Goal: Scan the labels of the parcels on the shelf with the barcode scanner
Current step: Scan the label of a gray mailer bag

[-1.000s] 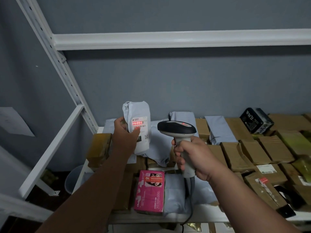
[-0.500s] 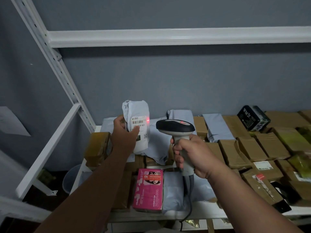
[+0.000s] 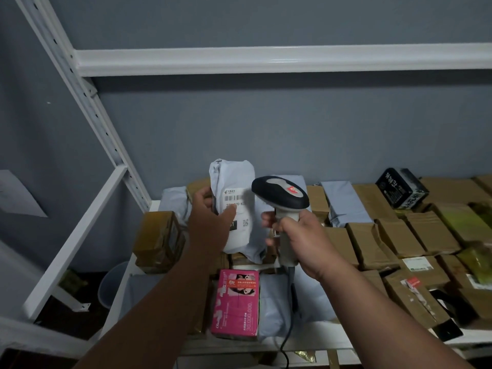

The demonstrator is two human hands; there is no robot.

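Head view gives me the left hand (image 3: 210,225) gripping a pale grey mailer parcel (image 3: 237,209), held upright above the left end of the shelf (image 3: 306,339), thumb lying across the lower edge of its white label (image 3: 235,202). My right hand (image 3: 300,235) is clenched round the handle of the barcode scanner (image 3: 281,194), whose dark head sits just right of the parcel and hides the label's right side. I see no red light on the barcode at this moment. To do this step well, I judge the scanner head should turn so its window faces the barcode squarely, with the thumb slid down off the printed bars and the soft bag kept flat so the bars do not wrinkle. Below wait a pink box (image 3: 235,304) and many brown parcels (image 3: 386,246), lying flat on the shelf and, as far as I can judge, yet to be scanned.
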